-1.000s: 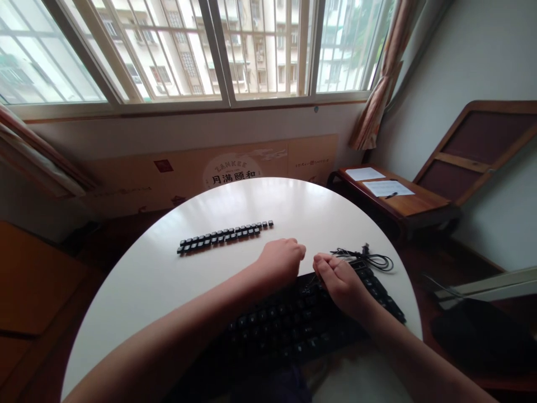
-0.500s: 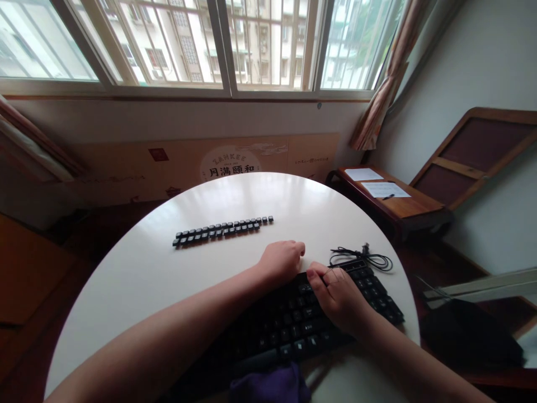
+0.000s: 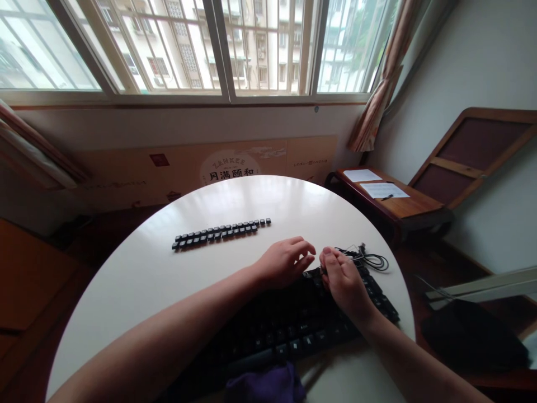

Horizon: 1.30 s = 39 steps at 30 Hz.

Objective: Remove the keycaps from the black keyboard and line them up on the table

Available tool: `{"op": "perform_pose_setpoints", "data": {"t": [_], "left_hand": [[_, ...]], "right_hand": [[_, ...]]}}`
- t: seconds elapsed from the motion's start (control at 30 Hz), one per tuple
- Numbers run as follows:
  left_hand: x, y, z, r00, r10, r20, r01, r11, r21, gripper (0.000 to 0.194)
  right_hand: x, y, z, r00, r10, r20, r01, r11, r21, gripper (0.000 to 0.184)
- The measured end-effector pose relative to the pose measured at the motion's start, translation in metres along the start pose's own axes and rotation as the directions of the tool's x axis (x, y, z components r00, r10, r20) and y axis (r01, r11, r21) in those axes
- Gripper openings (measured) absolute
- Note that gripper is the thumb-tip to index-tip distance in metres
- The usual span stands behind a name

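Note:
A black keyboard point(image 3: 289, 330) lies on the round white table, partly hidden under my forearms. My right hand point(image 3: 342, 277) is closed above its upper right part, gripping a wire keycap puller point(image 3: 356, 257) whose thin wire loops stick out past the fingers. Whatever is at the puller's other end is hidden by the fingers. Just to the left, my left hand point(image 3: 289, 260) hovers at the keyboard's back edge, its fingers curved and apart, with nothing visible in them. Farther back, several black keycaps point(image 3: 218, 234) lie in two rows.
The keyboard's coiled black cable point(image 3: 375, 261) lies at the table's right. A purple cloth point(image 3: 266, 385) sits at the keyboard's front edge. The white table point(image 3: 126, 291) stands before a window. To the right, a wooden stand point(image 3: 413, 202) bears paper sheets point(image 3: 384, 190) and a pen.
My right hand has turned upward and shifted slightly right and back, with the puller's wire loops now pointing right. My left hand's fingers have spread from a curled pose.

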<state>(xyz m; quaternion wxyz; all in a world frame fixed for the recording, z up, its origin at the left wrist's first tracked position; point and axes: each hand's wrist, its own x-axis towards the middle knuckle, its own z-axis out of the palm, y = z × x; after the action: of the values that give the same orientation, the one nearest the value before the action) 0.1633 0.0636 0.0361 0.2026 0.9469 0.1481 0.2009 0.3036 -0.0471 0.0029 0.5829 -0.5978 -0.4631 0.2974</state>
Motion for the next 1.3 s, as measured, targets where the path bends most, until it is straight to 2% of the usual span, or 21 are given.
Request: {"op": "perform_pose_setpoints", "data": {"t": [0.1,0.23,0.37,0.5,0.6,0.7,0.8,0.87,0.93,1.07,1.17,1.3], "left_hand": [[-0.003,0.004,-0.004,0.995,0.076,0.059,-0.073,0.996,-0.053,0.021],[-0.003,0.004,-0.003,0.991,0.081,0.102,-0.078,0.997,-0.028,0.020],[0.000,0.004,0.000,0.995,0.023,0.102,-0.026,0.999,0.032,0.017],[0.001,0.008,0.002,0.992,-0.016,0.122,0.006,0.997,0.081,0.019],[0.002,0.007,-0.009,0.991,-0.044,0.126,0.028,0.992,0.126,0.020],[0.007,-0.007,-0.037,0.988,-0.110,0.105,0.082,0.967,0.240,0.017],[0.014,-0.031,-0.068,0.971,-0.224,0.080,0.182,0.916,0.357,0.016],[0.016,-0.049,-0.079,0.961,-0.270,0.063,0.220,0.881,0.420,0.015],[0.014,-0.065,-0.079,0.950,-0.302,0.080,0.236,0.861,0.451,0.016],[0.005,-0.087,-0.060,0.953,-0.288,0.096,0.210,0.854,0.476,0.014],[0.002,-0.093,-0.053,0.958,-0.277,0.072,0.207,0.844,0.495,0.012],[0.003,-0.096,-0.055,0.954,-0.297,0.038,0.227,0.800,0.555,0.010]], "right_hand": [[0.000,-0.006,-0.006,0.983,-0.174,-0.059,0.159,0.967,-0.199,0.041],[-0.001,-0.015,-0.013,0.917,-0.397,-0.033,0.347,0.836,-0.424,0.037],[0.001,-0.014,-0.017,0.880,-0.476,-0.007,0.391,0.732,-0.557,0.033],[0.002,-0.011,-0.019,0.870,-0.493,0.006,0.385,0.671,-0.633,0.032],[0.003,-0.012,-0.024,0.864,-0.502,-0.036,0.368,0.679,-0.635,0.031],[0.001,-0.014,-0.027,0.861,-0.494,-0.118,0.363,0.761,-0.537,0.031],[-0.001,-0.016,-0.025,0.877,-0.475,-0.072,0.399,0.803,-0.442,0.033],[-0.003,-0.017,-0.022,0.876,-0.482,-0.029,0.425,0.797,-0.430,0.033],[-0.004,-0.018,-0.019,0.869,-0.495,-0.013,0.440,0.785,-0.436,0.033],[-0.004,-0.020,-0.018,0.862,-0.506,0.008,0.460,0.777,-0.430,0.033],[-0.004,-0.022,-0.019,0.854,-0.520,0.024,0.484,0.776,-0.405,0.032],[-0.004,-0.021,-0.020,0.858,-0.513,0.035,0.484,0.783,-0.391,0.031]]}}
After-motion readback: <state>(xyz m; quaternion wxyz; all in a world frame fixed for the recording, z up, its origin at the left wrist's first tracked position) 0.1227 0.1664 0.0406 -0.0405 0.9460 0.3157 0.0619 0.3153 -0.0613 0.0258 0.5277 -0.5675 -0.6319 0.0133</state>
